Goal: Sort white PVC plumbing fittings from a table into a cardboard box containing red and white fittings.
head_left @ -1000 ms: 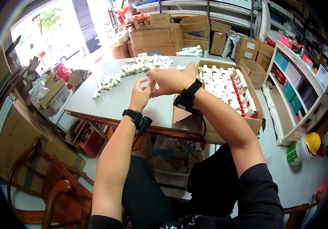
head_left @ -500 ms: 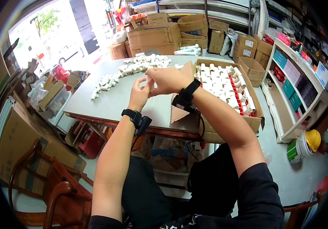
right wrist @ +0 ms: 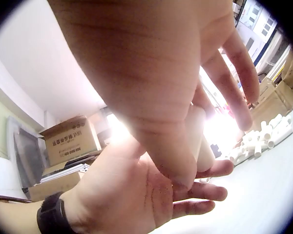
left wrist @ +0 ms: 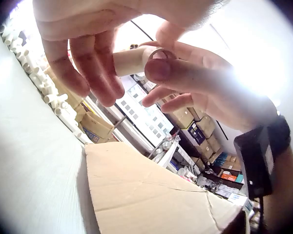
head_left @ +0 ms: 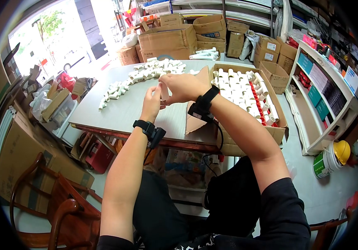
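Both hands meet over the table and hold one short white plastic pipe fitting [left wrist: 131, 62] between them. My right hand [head_left: 185, 88] grips it, the thumb against its open end in the left wrist view. My left hand [head_left: 150, 102] has its fingers at the other end and its thumb close to the tube; in the right wrist view its palm faces up beneath the fitting. Fingers hide much of the piece. Beyond the hands a pile of white pipe fittings [head_left: 158, 70] lies on the grey tabletop [head_left: 135, 112].
Right of the hands stands an open cardboard box [head_left: 252, 134] with rows of white fittings and some red ones. Its flap [head_left: 199, 116] leans over the table. Cartons [head_left: 166, 41] are stacked behind, a white shelf [head_left: 312, 108] is at right, and a wooden chair [head_left: 68, 212] at lower left.
The left hand has turned slightly at the fitting, and a gap between the hands now shows. The right hand stays almost in place. The box and pile have not changed.
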Demonstrator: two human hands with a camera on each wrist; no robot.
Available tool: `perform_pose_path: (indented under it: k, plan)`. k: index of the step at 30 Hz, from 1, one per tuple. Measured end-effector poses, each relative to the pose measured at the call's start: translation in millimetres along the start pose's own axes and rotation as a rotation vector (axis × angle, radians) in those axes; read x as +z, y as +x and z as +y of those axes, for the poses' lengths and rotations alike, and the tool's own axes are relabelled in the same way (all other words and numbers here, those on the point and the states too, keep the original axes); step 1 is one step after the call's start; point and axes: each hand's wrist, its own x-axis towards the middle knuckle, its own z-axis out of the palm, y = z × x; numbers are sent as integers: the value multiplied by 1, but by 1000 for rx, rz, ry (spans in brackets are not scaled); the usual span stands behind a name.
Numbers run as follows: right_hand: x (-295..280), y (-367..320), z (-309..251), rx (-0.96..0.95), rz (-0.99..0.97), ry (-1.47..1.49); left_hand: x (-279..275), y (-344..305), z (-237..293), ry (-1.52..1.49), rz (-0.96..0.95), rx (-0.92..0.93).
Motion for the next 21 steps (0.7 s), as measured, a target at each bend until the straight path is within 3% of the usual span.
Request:
perform_pose_path:
  k: [21]
  plan:
    - [2,4,2,-59,-60,105,-10,6,-8,42,42,-2]
